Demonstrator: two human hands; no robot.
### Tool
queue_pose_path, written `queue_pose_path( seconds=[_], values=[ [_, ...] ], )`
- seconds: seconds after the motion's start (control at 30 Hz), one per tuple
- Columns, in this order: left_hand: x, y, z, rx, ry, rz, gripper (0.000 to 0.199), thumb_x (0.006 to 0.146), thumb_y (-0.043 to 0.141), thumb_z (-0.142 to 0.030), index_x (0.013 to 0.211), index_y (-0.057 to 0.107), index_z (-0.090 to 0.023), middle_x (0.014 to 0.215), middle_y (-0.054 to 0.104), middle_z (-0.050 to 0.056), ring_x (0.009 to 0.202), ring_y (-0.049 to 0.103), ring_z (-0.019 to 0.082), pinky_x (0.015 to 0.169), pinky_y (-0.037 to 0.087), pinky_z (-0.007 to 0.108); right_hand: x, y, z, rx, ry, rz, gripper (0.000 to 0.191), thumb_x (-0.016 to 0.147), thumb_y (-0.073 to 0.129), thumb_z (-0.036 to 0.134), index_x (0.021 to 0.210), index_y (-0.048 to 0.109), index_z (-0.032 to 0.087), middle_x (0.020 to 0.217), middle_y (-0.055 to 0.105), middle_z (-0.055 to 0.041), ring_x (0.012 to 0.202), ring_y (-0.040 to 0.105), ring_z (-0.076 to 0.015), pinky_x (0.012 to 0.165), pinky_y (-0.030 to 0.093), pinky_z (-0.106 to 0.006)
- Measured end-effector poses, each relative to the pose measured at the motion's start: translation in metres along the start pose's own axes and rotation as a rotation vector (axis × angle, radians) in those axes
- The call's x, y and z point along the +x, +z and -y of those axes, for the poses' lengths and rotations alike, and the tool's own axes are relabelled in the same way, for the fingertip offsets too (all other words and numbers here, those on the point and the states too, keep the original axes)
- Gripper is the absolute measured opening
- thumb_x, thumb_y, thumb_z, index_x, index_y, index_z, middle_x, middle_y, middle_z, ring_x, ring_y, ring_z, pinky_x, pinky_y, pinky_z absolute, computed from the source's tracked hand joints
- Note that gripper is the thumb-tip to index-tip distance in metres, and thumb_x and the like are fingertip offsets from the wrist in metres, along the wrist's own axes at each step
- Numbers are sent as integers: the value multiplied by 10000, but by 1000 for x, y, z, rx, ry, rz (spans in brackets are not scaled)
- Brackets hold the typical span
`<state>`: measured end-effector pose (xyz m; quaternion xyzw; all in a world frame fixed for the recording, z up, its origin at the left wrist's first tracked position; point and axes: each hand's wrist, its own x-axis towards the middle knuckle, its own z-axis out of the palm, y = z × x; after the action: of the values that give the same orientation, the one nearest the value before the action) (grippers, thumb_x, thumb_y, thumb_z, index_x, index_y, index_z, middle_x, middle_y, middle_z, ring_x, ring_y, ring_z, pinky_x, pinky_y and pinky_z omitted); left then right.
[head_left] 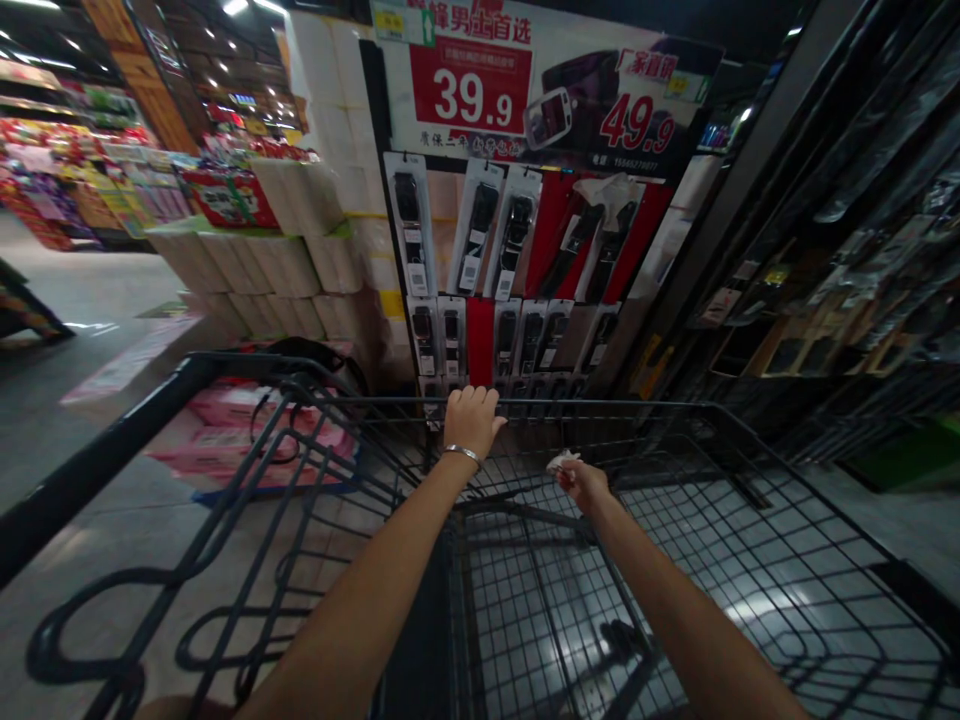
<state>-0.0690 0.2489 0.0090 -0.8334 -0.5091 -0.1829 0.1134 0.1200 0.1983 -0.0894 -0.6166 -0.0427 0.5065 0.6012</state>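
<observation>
My left hand (471,420), with a silver bracelet (463,454) at the wrist, is closed over the top side rail of a dark wire shopping cart (637,407). To its right and a little lower, my right hand (586,487) reaches over the basket. Its fingers pinch a crumpled white wipe or tissue (562,461), close to the inner side of the wire mesh. No goods show inside the basket, and the floor is visible through its grid.
Beyond the cart stands a rack of packaged belts (476,225) under a price sign (472,90). Stacked paper rolls (247,265) and pink packs (270,430) are at the left. Hanging goods (825,290) line the right side.
</observation>
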Motion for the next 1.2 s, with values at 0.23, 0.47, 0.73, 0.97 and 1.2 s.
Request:
queue_pose_path(
  seconds=[0.23,0.47,0.73,0.97,1.2],
  values=[
    [1,1,0,1,-9,10,256,777,681,-340,953,567,-195,942,628,79,946,505,256,780,327,376,9,24,-10,109,-87,35,262,574,663,-22,568,488,173,465,581,41,427,546,-80,450,481,-169],
    [1,1,0,20,-14,0,277,766,693,-348,959,572,-191,941,632,79,939,507,253,785,329,371,-9,41,15,195,-119,143,233,611,634,-10,575,496,174,488,572,39,443,530,-80,434,488,-177],
    [1,0,-1,35,-8,-13,290,766,691,-358,966,573,-183,924,630,77,934,515,255,777,332,369,-35,48,41,238,-140,296,193,647,656,25,579,541,164,503,579,21,474,554,-92,455,495,-176],
    [1,1,0,15,1,-25,278,764,692,-348,955,580,-180,930,630,83,929,511,260,774,329,375,-34,38,52,162,-241,454,160,612,733,114,624,579,157,553,615,13,500,588,-109,481,506,-200],
    [1,3,1,22,2,-26,278,763,691,-364,939,581,-180,910,628,77,915,515,256,773,332,373,4,16,2,98,-240,107,266,508,786,118,515,523,160,457,588,23,442,565,-111,448,491,-211]
  ],
)
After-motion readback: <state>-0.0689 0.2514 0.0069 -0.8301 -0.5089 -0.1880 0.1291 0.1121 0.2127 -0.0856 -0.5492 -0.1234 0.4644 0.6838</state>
